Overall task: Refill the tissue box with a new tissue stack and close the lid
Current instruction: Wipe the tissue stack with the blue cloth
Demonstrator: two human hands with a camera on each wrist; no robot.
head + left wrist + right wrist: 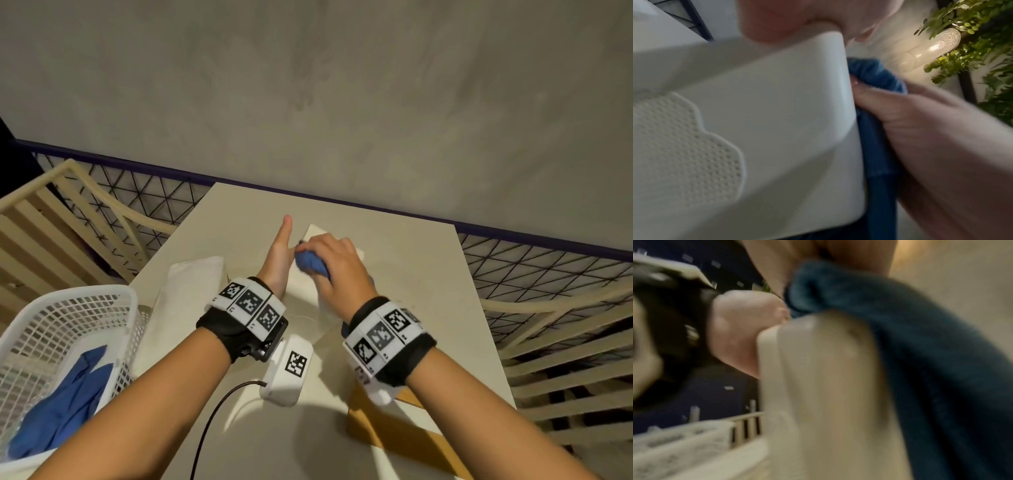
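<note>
A white tissue box (303,291) stands mid-table; its side bears a dotted cloud shape (684,151). My left hand (279,250) lies against the box's left side with the thumb straight; its fingers are hidden. Up close, the palm (787,16) presses on the box's edge (777,113). My right hand (339,267) grips a bunched blue cloth (310,262) on top of the box, and the cloth (920,353) hangs down the box's wall (828,386). A soft white tissue pack (191,284) lies to the box's left. A wooden lid (387,421) lies at the table's near edge.
A white mesh basket (68,325) with another blue cloth (61,404) stands at the near left. A white device (287,368) with a black cable lies under my left wrist. Slatted chairs and a wire mesh surround the beige table (428,308).
</note>
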